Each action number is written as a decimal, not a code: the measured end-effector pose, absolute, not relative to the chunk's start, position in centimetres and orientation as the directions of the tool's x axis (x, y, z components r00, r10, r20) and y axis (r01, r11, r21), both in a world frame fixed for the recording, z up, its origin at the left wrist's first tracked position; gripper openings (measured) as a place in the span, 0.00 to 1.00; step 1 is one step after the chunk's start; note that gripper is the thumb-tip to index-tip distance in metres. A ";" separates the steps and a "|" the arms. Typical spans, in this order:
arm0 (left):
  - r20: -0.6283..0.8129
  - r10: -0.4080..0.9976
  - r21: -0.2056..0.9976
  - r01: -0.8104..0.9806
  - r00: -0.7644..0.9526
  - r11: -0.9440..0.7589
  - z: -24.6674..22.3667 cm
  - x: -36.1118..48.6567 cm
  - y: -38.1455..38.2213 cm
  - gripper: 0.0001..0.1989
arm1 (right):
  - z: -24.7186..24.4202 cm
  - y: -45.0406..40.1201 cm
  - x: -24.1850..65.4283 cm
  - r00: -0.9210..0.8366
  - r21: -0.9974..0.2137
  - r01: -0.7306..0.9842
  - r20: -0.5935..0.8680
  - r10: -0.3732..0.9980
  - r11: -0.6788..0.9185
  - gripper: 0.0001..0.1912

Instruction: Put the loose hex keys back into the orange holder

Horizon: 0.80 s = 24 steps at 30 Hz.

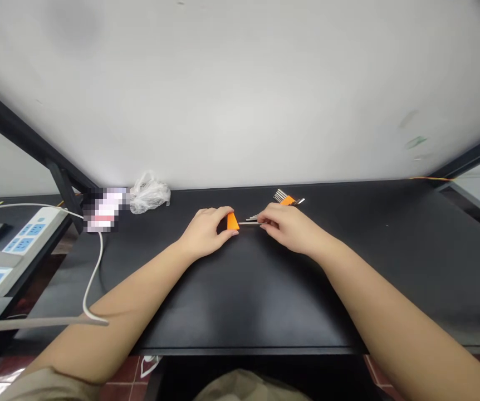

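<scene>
Near the middle of the black desk, my left hand (209, 231) grips an orange hex key holder (232, 221) between thumb and fingers. My right hand (288, 225) pinches a thin metal hex key (248, 223), whose left end reaches to the holder. Whether that end sits inside the holder I cannot tell. A few loose hex keys (251, 218) lie just beyond it, partly hidden by my right fingers. Behind my right hand rests a second orange holder (287, 200) with several metal keys in it, its near side partly covered by the hand.
A crumpled clear plastic bag (150, 194) lies at the back left, beside a pixelated object (104, 210). A white cable (93, 278) loops over the left side, near my forearm. Further left is a white power strip (23, 245). The wall (231, 111) rises behind the desk (240, 301).
</scene>
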State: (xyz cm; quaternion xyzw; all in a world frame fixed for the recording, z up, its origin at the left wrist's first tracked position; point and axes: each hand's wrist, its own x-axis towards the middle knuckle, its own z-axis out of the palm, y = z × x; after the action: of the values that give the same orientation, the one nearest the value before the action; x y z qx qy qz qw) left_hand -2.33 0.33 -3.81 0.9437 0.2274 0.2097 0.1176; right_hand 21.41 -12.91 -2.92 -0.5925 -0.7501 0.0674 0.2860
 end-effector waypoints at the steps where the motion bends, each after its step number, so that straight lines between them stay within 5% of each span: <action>1: 0.341 0.479 0.317 0.381 0.809 -0.868 -3.8 -2.3 0.3 0.26 | -2.8 -12.9 21.4 -0.140 -0.449 0.837 0.373 0.917 0.311 0.08; 17: 0.370 0.457 0.295 0.364 0.808 -0.883 -3.8 -2.4 0.3 0.26 | -2.6 -13.1 21.6 -0.208 -0.490 0.772 0.408 0.889 0.405 0.11; 21: 0.394 0.400 0.265 0.315 0.828 -0.912 -3.7 -2.3 0.1 0.25 | -3.3 -12.8 20.6 -0.085 -0.687 0.672 0.300 0.950 0.277 0.06; 24: 0.414 0.366 0.234 0.291 0.834 -0.928 -3.7 -2.3 -0.1 0.25 | -4.1 -12.4 19.3 0.025 -0.913 0.404 0.077 0.997 0.061 0.09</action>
State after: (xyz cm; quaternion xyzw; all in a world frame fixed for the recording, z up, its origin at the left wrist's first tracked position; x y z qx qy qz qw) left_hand -2.26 -0.07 -3.67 0.9540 0.1721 0.2316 0.0810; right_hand 19.26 -12.36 -4.10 -0.5843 -0.5992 0.3582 0.4138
